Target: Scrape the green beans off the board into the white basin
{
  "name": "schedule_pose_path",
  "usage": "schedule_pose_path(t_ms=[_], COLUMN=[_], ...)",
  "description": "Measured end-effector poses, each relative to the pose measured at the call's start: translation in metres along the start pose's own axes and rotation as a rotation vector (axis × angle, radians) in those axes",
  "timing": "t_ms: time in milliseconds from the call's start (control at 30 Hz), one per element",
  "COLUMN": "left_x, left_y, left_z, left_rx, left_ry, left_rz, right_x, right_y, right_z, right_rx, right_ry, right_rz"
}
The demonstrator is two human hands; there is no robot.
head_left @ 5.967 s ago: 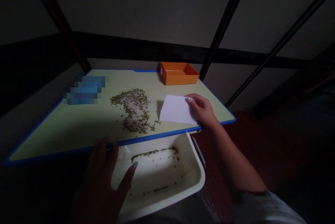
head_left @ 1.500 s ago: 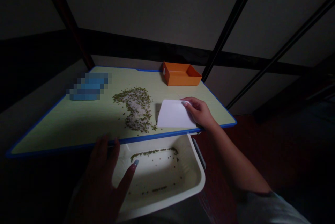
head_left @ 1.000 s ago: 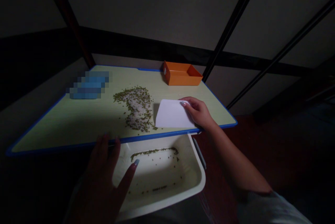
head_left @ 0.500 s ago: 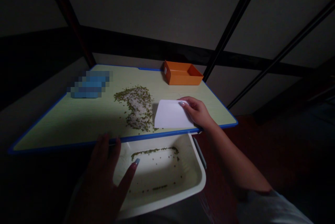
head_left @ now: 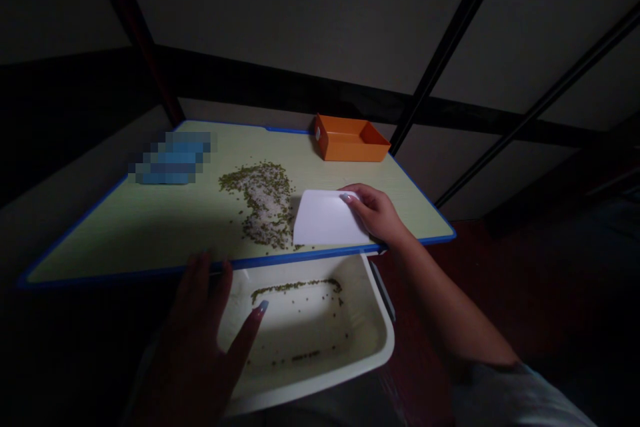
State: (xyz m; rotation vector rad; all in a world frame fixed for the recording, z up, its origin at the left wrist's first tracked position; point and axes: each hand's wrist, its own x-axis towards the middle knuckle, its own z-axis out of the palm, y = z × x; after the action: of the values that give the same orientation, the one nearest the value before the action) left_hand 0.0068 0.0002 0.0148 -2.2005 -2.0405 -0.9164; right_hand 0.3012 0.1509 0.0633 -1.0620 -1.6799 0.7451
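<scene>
My right hand (head_left: pixel 375 210) pinches the right end of a flat white plastic scraper (head_left: pixel 327 220), thumb on top and the other fingers mostly hidden beneath. The scraper lies low over the tabletop, its left edge beside a loose pile of green beans mixed with whitish grains (head_left: pixel 267 204). Below the table's front edge is a white plastic bin (head_left: pixel 367 354), with some green beans along its inner edges and scattered over its floor. My left hand (head_left: pixel 205 334), dark in shadow, is spread over the bin's left side, fingertips near the table edge.
The pale table (head_left: pixel 125 234) has a blue rim. An orange open box (head_left: pixel 355 150) stands at its back right. A blurred-out blue object (head_left: pixel 175 160) lies at the back left. A panelled wall (head_left: pixel 280 14) rises behind the table.
Almost nothing differs; the view has shifted very slightly. The scraper's left edge is a touch closer to the pile. My left hand stays spread over the bin.
</scene>
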Motion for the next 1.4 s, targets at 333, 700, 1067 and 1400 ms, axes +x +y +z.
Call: schedule_pose_path(t_ms=[333, 700, 1067, 1400], left_x=[-0.0008, -0.0012, -0.0027, 0.0003], left_y=[-0.0011, -0.0016, -0.0057, 0.0001], left_z=[-0.0004, 0.0020, 0.0013, -0.0010], left_rx=[-0.014, 0.010, 0.011, -0.030], left_ry=[-0.008, 0.017, -0.008, -0.038], left_rz=[-0.022, 0.045, 0.031, -0.026], right_x=[-0.0003, 0.0011, 0.0002, -0.0008], right_y=[-0.0037, -0.0045, -0.0034, -0.0023], right_z=[0.0036, 0.0028, 0.0002, -0.0003], right_rx=[-0.023, 0.024, 0.044, 0.102], right_ry=[-0.042, -0.102, -0.070, 0.034], right_rz=[-0.029, -0.013, 0.005, 0.019])
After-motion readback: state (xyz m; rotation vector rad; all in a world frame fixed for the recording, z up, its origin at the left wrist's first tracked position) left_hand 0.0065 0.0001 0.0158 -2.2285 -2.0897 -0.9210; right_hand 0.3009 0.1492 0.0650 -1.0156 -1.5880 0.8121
